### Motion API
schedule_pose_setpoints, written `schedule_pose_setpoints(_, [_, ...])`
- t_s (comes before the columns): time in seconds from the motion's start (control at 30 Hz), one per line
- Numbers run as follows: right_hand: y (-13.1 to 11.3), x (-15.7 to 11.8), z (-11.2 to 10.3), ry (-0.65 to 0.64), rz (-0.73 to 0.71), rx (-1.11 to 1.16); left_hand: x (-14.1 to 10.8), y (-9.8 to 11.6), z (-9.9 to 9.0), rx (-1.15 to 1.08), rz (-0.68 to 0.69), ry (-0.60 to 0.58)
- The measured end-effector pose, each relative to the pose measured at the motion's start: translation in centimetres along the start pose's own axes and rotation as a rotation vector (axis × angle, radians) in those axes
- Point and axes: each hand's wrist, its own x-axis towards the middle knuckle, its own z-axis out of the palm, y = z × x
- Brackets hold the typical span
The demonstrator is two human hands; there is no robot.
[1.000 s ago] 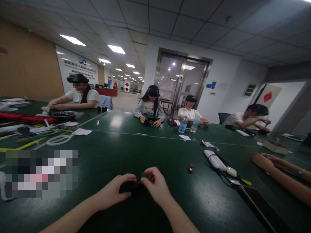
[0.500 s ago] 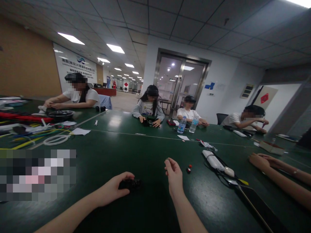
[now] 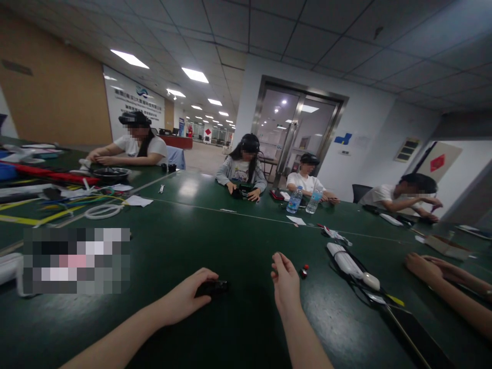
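Note:
My left hand (image 3: 189,298) is closed around a small black object (image 3: 216,287) at the table's near middle. Its fingers and thumb grip one end, and the dark shape is too dim to name. To the right, my right hand (image 3: 286,283) is raised a little, thumb and fingertips pressed together in a pinch. Whatever may be between those fingertips is too small to make out. Close beside the right hand lies a small part coloured red and black (image 3: 304,271). Both forearms come in from the bottom edge over the dark green tabletop (image 3: 238,246).
A white power strip (image 3: 344,260) with cables and a dark flat device (image 3: 417,333) lies to the right. Another person's hands (image 3: 425,266) rest beyond it. Several people sit across the table near two water bottles (image 3: 294,200). Cables and a coiled white tube (image 3: 103,211) lie left.
The view has turned slightly left, so the scene sits further right in the picture. Both hands keep nearly the same pose, the left still gripping the black object.

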Motion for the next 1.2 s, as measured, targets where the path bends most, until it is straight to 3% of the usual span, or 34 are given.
schedule_pose_setpoints(0.33, [-0.3,0.3,-0.2,-0.04,0.155,0.182,0.0,-0.1,0.0,0.038,0.029,-0.006])
schedule_pose_setpoints(1.2, [1.5,1.4,-1.0,-0.111,0.216,0.2,-0.1,1.0,-0.1,0.021,-0.003,-0.02])
